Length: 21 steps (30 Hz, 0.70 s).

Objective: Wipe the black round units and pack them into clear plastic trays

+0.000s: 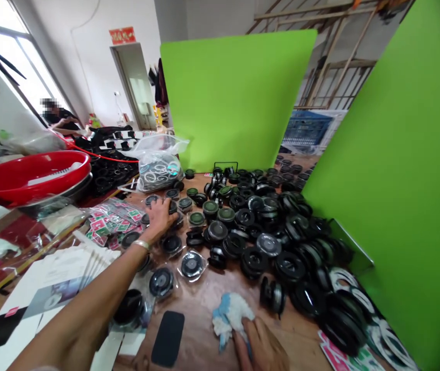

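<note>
My left hand (161,217) reaches out over the rows of bagged parts, its thumb and fingers closed around a round black disc-shaped part (173,207). Around it lie more such parts in clear plastic sleeves, among them one bagged disc (192,265) and another bagged disc (161,282). At the front of the table my right hand (261,344) pinches a crumpled white and blue cloth (232,315) that rests on the wood. A dark rounded rectangular pad (168,338) lies flat to the left of the cloth.
A large heap of unbagged black round parts (254,260) covers the right side, beside green panels (239,98). To the left are printed cards (115,219), white boxes (55,288), a bag of rings (158,170) and a red basin (30,175). Another person (63,121) sits far back.
</note>
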### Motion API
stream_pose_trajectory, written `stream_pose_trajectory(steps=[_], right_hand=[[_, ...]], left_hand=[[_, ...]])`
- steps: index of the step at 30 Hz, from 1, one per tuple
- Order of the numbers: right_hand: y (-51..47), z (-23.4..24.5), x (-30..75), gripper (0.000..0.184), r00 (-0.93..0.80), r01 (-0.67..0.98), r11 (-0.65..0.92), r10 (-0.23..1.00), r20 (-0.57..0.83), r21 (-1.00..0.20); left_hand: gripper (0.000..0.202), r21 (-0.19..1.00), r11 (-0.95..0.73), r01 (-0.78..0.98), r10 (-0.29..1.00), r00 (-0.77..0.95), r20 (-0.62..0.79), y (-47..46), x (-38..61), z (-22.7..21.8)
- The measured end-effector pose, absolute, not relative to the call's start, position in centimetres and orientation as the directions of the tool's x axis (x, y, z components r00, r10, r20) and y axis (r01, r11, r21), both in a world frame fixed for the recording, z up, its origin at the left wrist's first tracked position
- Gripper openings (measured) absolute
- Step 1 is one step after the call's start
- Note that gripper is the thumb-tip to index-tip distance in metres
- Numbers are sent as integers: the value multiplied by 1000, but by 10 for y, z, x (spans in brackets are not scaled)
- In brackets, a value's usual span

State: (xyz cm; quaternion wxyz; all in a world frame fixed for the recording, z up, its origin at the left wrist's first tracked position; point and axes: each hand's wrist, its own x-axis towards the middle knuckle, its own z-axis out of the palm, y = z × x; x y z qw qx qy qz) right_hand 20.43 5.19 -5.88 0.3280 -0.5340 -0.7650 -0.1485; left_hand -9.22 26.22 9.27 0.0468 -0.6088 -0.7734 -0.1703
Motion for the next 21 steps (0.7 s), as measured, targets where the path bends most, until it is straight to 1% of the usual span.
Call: stream_pose_trajectory(steps=[2, 4, 5, 6, 7, 8, 10, 11, 12, 13, 14, 15, 17, 18, 19, 21], right_hand=[[51, -48, 205, 27, -236, 898, 416, 731, 641, -143], [51, -39, 205, 26, -267, 884, 442, 746, 611, -153], [51, -35, 205, 26, -274, 880, 446, 755, 596, -160], [51, -31, 204, 26, -273, 880, 446, 760, 590, -166], [50, -29, 204, 26, -272, 879, 445, 764, 586, -172], [50, -27, 204, 26, -271, 878, 445, 765, 584, -177], [50, -26, 203, 27, -269, 877, 446, 764, 586, -178], [50, -26, 202, 27, -268, 877, 447, 761, 591, -177], [50, -27, 202, 27, -266, 876, 448, 758, 595, -178], [50, -27, 202, 27, -264, 875, 449, 755, 600, -181], [50, -28, 203, 27, -263, 873, 452, 753, 604, -184], [50, -29, 203, 26, -262, 870, 456, 750, 607, -188], [50, -30, 204, 25, -261, 867, 457, 753, 604, -196], [50, -31, 204, 24, -262, 867, 457, 758, 597, -199], [49, -32, 204, 24, -264, 868, 455, 763, 591, -200], [49, -33, 205, 23, -270, 867, 456, 769, 580, -202]], left_hand=[[53, 216, 137, 967, 916, -207, 343, 228, -85, 105], [57, 240, 33, 970, 918, -124, 376, 179, -72, 105], [56, 252, -59, 966, 923, -43, 382, 150, -64, 99], [57, 261, -221, 940, 900, 93, 426, 121, -56, 87], [59, 219, -331, 918, 860, 198, 471, 94, -47, 72], [61, 152, -364, 919, 848, 260, 461, 70, -39, 55], [61, -4, -362, 932, 845, 330, 420, 36, -28, 21], [58, -90, -309, 947, 842, 316, 437, 27, -25, 8], [56, -153, -257, 954, 843, 299, 448, 24, -24, 0], [57, -187, -214, 959, 845, 277, 457, 24, -24, -3], [61, -188, -191, 963, 853, 258, 454, 30, -25, 0], [66, -157, -190, 969, 868, 241, 434, 39, -26, 7], [72, -14, -185, 983, 920, 178, 349, 69, -28, 30], [66, 73, -143, 987, 949, 116, 295, 88, -27, 42], [62, 157, -41, 987, 975, 5, 222, 109, -26, 53], [60, 194, 46, 980, 978, -83, 189, 153, -22, 67]])
